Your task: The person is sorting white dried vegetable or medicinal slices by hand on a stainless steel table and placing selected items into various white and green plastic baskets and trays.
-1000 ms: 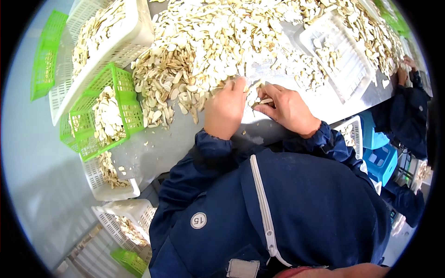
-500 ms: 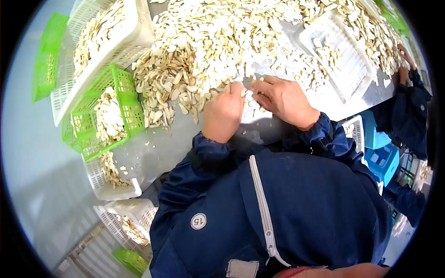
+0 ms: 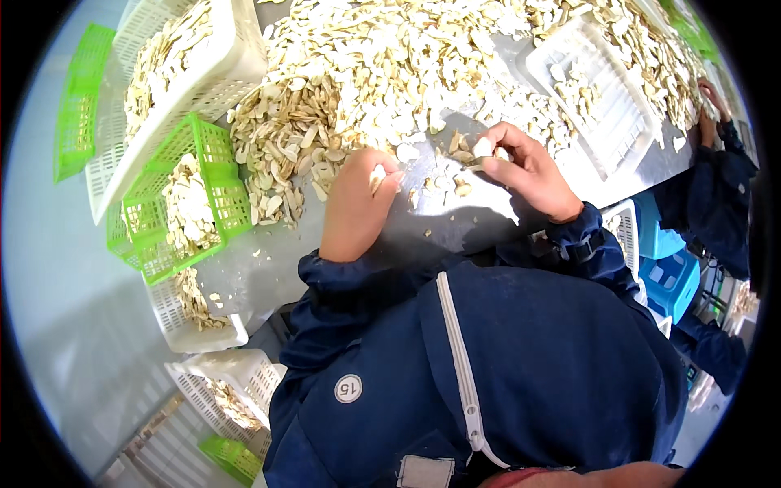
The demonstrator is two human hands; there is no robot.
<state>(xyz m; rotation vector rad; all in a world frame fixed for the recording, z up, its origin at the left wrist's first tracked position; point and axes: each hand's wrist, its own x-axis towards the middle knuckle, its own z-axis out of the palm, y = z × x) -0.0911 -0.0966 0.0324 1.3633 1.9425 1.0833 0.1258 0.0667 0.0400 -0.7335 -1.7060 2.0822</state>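
Pale, flat dried slices (image 3: 390, 73) lie in a broad heap over the metal table, with a browner pile (image 3: 281, 130) at its left. My left hand (image 3: 354, 202) is closed on a whitish slice (image 3: 377, 176) held between thumb and fingers, beside the brown pile. To the right, my right hand (image 3: 533, 175) pinches pale slices (image 3: 483, 149) between thumb and fingers, just above the table. Several small slices and bits (image 3: 455, 183) are scattered on the metal between the two hands. Whether the slices are mushroom or root, I cannot tell.
A green basket (image 3: 203, 195) and a big white crate (image 3: 236, 61), both with slices, stand at the left. At the right lies a shallow white tray (image 3: 602, 134) with some slices. Blue stools (image 3: 675, 285) sit below the table's right edge, near another person's sleeve (image 3: 716, 195).
My hands have drawn apart from where they were close together. The left moved left toward the brown pile, the right slightly right, uncovering loose slices between them.
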